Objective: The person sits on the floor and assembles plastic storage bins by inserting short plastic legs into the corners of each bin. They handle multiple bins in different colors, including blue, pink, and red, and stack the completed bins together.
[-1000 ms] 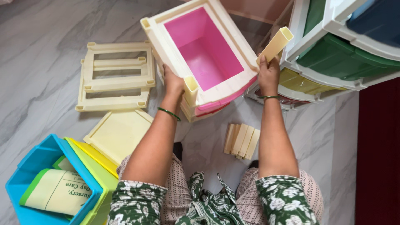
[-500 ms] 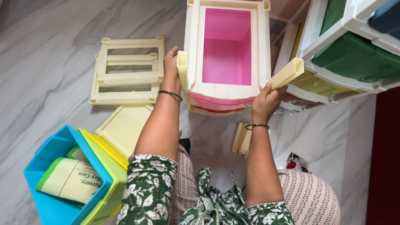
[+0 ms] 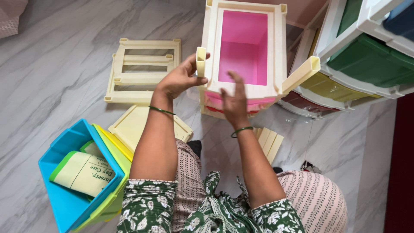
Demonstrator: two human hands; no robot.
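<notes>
Cream post (image 3: 201, 61) first: a short hollow square tube, pinched in my left hand (image 3: 181, 80), thumb and fingers closed round its lower half, open mouth pointing up toward twelve o'clock. Its long axis runs nearly straight up the picture, parallel to the left wall of the drawer frame (image 3: 246, 92), and it sits just beside that wall's near-left corner, touching or almost touching; I cannot tell which from up here.

Frame is cream too, with a pink drawer (image 3: 243, 47) sunk inside it, lying at about one o'clock from my left hand.

My right hand (image 3: 235, 101) is spread open, fingers loose, gripping nothing; it hovers in front of the frame's near edge at six o'clock of the pink drawer, maybe brushing it.

A second cream post (image 3: 302, 74) juts out from the frame's near-right corner, slanting toward two o'clock. Nobody has hold of that one, and my right hand is the nearer to it.

Left hand is the nearer to the left corner, plainly.

Around me on the marble floor (image 3: 51, 64): an open cream frame piece (image 3: 144, 71) at ten o'clock, a flat cream panel (image 3: 138, 123) under my left forearm, spare posts (image 3: 267, 140) by my right wrist, blue and green drawers (image 3: 73, 190) nested at eight o'clock.
</notes>
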